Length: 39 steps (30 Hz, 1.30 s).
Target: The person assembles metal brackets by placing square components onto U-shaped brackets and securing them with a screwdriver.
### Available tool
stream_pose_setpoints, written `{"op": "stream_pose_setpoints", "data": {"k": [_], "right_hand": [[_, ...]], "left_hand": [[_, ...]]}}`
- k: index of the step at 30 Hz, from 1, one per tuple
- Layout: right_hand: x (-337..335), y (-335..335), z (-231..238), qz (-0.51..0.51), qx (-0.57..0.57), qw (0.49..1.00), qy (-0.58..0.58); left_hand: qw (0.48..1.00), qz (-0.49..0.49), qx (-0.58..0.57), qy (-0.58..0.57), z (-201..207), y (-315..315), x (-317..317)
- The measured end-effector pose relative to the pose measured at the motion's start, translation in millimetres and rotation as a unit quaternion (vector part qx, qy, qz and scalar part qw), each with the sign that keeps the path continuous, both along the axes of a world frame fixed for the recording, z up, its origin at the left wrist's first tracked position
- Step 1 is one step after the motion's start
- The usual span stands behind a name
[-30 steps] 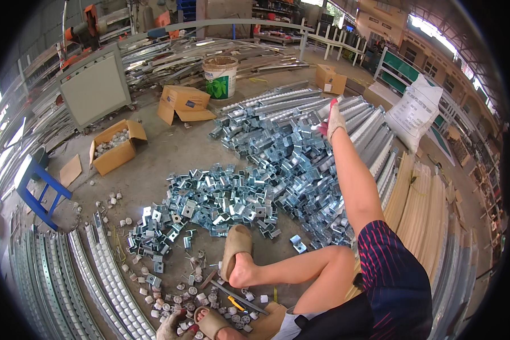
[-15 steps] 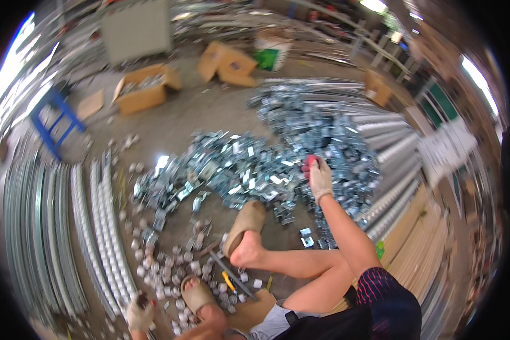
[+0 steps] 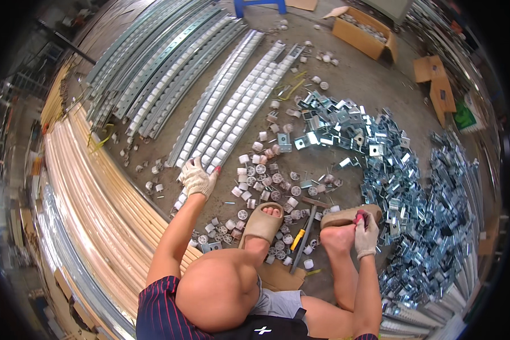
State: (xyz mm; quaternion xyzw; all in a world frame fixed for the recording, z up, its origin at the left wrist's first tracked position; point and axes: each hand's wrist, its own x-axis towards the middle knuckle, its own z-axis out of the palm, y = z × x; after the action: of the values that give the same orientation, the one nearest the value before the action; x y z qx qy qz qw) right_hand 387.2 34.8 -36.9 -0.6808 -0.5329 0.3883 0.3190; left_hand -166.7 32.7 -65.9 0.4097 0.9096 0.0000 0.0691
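Observation:
My left hand (image 3: 199,177), in a pale work glove with a red tip showing, lies at the near end of the roller rails (image 3: 232,122), metal channels lined with white rollers. Its fingers are apart and touch or hover just over the rollers; which one, I cannot tell. My right hand (image 3: 366,234), gloved with red fingertips, is closed in a pinch beside my right sandal (image 3: 345,216). Whatever it pinches is hidden. Right of it spreads a heap of shiny metal brackets (image 3: 402,209). Loose small white wheels (image 3: 260,170) are scattered between my hands.
A hammer (image 3: 305,238) and a yellow-handled tool (image 3: 297,240) lie between my feet. Long tan profiles (image 3: 96,192) run along the left. More metal rails (image 3: 158,68) lie at the far left. A cardboard box (image 3: 360,37) of small parts and a blue stool (image 3: 260,7) stand farther back.
My view has swung left. My right hand has moved from over the bracket heap to beside my right sandal. My left hand remains by the near rail ends, now plainly in view.

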Motion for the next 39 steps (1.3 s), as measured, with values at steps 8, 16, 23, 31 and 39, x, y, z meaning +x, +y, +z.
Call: {"op": "stream_pose_setpoints", "data": {"k": [8,16,23,31,39], "right_hand": [[-11.4,0.0,-39.8,0.01,-0.041,0.994,0.099],[-39.2,-5.5,-53.5,0.017,-0.039,0.992,0.116],[-44.9,-16.1,-39.7,0.05,-0.026,0.998,0.035],[-71.0,-19.6,-22.9,0.0,-0.116,0.972,0.203],[-86.5,-31.8,-16.6,-0.027,-0.171,0.961,0.217]], "left_hand": [[0.998,0.033,-0.055,-0.016,-1.8,8.4,-51.3],[0.994,0.024,-0.085,-0.063,-3.3,27.2,-69.0],[0.981,0.078,0.026,-0.176,0.5,27.8,-92.8],[0.806,0.088,-0.082,-0.58,-7.5,45.1,-82.8],[0.964,-0.094,-0.085,-0.233,19.4,39.3,22.9]]}}
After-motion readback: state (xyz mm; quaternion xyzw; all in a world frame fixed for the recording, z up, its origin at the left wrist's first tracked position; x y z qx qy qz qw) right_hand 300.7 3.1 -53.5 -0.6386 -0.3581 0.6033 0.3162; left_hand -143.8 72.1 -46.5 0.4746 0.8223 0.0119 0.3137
